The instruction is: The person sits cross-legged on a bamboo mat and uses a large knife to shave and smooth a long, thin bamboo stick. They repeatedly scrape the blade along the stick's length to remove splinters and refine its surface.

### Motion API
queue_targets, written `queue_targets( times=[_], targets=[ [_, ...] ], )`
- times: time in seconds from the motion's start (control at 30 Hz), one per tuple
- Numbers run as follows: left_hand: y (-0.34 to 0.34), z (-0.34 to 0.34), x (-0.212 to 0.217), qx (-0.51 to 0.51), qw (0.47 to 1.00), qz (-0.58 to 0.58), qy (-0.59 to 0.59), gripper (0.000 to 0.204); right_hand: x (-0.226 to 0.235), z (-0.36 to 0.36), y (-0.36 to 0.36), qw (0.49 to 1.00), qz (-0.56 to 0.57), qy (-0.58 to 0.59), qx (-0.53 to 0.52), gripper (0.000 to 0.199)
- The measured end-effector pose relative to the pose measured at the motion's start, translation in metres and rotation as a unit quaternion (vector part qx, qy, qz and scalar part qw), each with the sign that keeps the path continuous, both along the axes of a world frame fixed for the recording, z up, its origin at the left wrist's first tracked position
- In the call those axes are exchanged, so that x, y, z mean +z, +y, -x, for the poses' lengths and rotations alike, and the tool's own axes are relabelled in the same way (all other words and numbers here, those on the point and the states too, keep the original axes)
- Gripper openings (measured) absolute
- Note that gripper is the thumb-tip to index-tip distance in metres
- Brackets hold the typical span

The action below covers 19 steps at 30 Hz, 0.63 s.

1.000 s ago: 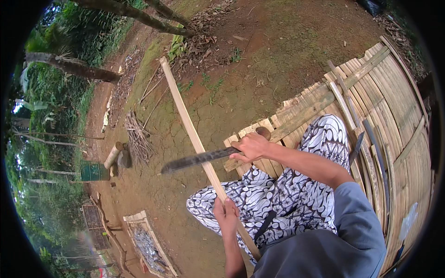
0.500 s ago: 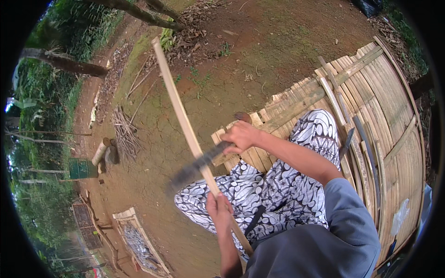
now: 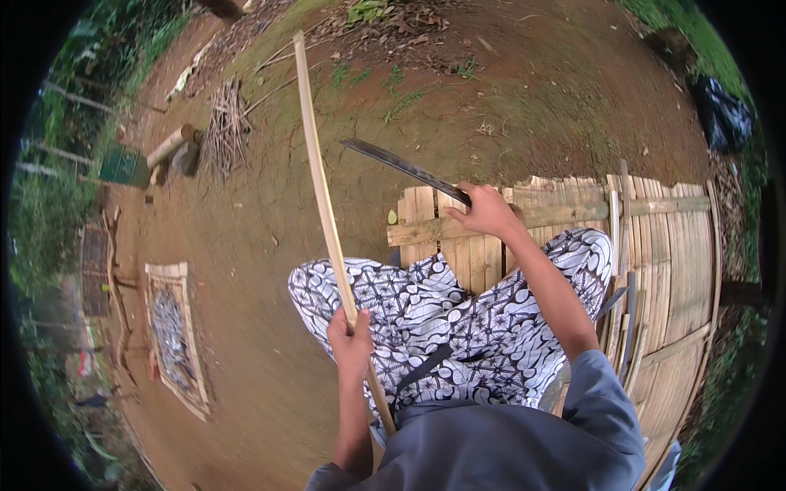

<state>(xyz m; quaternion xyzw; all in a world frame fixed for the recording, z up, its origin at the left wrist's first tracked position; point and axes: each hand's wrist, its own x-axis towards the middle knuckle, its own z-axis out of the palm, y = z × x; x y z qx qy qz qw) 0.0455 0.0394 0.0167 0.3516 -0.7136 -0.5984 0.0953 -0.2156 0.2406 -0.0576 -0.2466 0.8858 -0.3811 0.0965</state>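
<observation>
My left hand (image 3: 350,344) is closed around a long, pale bamboo strip (image 3: 322,192) above my lap. The strip slants up and away over the ground, and its lower end reaches my waist. In my right hand (image 3: 489,213) is a machete (image 3: 403,166), its dark blade pointing to the far left. The blade is apart from the strip, to its right. My fingers hide most of the machete's handle. Beneath both hands are my crossed legs in black-and-white patterned trousers (image 3: 434,335).
I sit on a bamboo slat platform (image 3: 667,278); several strips (image 3: 626,327) lie on it at my right. A bundle of sticks (image 3: 225,131), a cut log (image 3: 170,146) and a green container (image 3: 124,166) are far left. A bamboo-framed tray (image 3: 196,360) stands nearer.
The machete, blurred across the strip before, has moved up and right, clear of it. My left hand still grips the strip, and the head view has turned.
</observation>
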Motion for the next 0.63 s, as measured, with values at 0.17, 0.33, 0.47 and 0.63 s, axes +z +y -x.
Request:
queue_targets(
  times=[0.17, 0.33, 0.47, 0.63],
  targets=[
    [-0.021, -0.007, 0.007, 0.014, 0.997, -0.060, 0.046, 0.015, -0.045, -0.007, 0.015, 0.976, -0.191, 0.103, 0.035, 0.034],
    [-0.023, -0.040, -0.006, -0.014, 0.996, -0.088, -0.023, 0.015, -0.022, -0.032, 0.010, 0.965, -0.254, 0.056, 0.023, 0.036],
    [-0.008, -0.074, -0.037, 0.033, 0.999, -0.034, -0.021, 0.015, -0.037, -0.044, 0.028, 0.945, -0.297, 0.133, -0.018, 0.042],
    [-0.032, -0.054, -0.030, 0.060, 0.988, -0.137, 0.027, 0.014, -0.042, -0.048, 0.033, 0.913, -0.402, 0.062, 0.000, 0.062]
  ],
)
